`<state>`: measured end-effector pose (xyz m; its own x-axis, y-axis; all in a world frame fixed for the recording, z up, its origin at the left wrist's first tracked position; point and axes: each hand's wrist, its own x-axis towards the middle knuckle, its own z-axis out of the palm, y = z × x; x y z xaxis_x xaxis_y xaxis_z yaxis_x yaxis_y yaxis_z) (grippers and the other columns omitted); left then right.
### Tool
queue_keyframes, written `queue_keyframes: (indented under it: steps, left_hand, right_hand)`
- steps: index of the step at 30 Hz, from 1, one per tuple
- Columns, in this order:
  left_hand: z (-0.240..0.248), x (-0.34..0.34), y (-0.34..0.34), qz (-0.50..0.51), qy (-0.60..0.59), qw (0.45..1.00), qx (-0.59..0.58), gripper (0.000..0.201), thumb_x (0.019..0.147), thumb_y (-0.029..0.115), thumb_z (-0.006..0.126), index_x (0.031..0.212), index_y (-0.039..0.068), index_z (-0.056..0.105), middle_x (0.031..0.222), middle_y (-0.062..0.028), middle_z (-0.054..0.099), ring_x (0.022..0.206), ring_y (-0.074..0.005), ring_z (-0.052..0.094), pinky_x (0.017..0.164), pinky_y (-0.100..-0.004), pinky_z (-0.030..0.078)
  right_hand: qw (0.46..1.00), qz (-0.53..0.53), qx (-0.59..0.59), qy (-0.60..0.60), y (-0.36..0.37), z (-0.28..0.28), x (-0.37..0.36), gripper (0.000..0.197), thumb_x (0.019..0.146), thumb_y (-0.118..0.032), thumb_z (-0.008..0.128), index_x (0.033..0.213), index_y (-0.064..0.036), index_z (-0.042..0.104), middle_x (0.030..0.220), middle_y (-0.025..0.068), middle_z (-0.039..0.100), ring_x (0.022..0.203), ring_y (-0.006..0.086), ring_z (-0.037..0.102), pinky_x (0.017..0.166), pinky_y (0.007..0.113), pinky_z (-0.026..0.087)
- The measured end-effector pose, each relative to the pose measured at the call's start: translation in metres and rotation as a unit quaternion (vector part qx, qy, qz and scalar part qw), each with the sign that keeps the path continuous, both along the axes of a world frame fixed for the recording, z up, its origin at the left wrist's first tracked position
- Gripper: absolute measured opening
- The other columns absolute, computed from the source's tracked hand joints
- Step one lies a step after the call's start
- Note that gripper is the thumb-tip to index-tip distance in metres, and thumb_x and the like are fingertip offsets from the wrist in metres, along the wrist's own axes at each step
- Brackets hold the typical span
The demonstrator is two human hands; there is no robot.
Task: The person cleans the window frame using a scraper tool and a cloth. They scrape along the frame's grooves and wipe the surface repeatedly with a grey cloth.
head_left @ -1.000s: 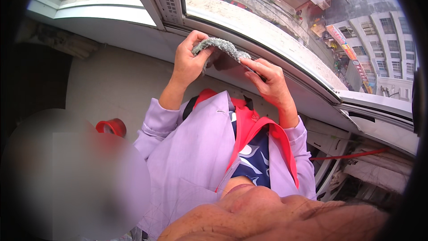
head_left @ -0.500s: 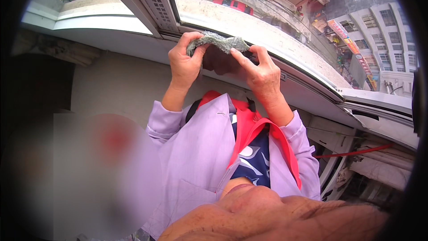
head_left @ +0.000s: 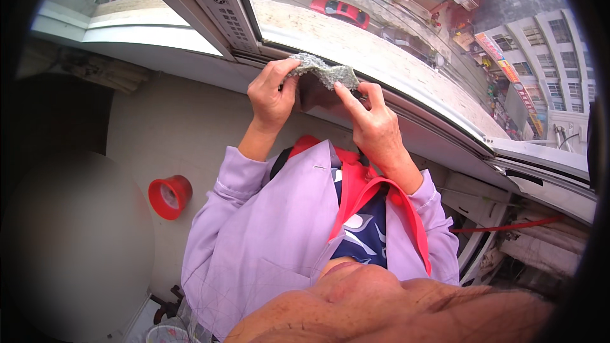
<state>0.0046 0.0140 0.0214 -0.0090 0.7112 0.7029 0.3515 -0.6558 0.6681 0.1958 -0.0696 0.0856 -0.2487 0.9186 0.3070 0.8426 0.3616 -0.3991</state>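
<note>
A crumpled grey-green rag (head_left: 325, 73) with a rough, fuzzy surface is stretched between both my hands at the lower rail of the window frame (head_left: 438, 114). My left hand (head_left: 272, 96) pinches its left end between thumb and bent fingers. At the other end, my right hand (head_left: 376, 121) grips it with the index finger laid along the edge; the thumb is partly hidden. The middle of the rag bunches up against the rail, just below the glass. Whether its underside touches the track cannot be made out.
An upright white window post (head_left: 225, 13) rises beside my left hand. Beyond the glass lie a pale ledge (head_left: 305, 32), a street with a red car (head_left: 340, 11), and buildings. A red bucket (head_left: 170, 197) stands on the floor at left. Folded fabric (head_left: 540, 248) lies at lower right.
My hands and the rag sit slightly lower and further right in the picture, as the whole view has shifted a little. The grip looks the same. The red bucket now shows clearly.
</note>
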Motion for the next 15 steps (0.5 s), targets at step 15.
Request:
queue_keyframes:
  steps: [15]
  left_hand:
    - [0.009,-0.033,0.009,0.131,0.022,0.991,-0.016,0.045,0.073,0.011,0.084,0.112,0.004,0.064,0.091,-0.0062,0.061,0.066,-0.0141,0.056,0.062,-0.0266,0.049]
  right_hand:
    - [0.998,0.009,-0.044,-0.052,0.015,0.024,-0.019,0.065,0.070,0.008,0.057,0.131,-0.0147,0.056,0.106,0.0226,0.053,0.069,0.0365,0.065,0.059,0.043,0.056]
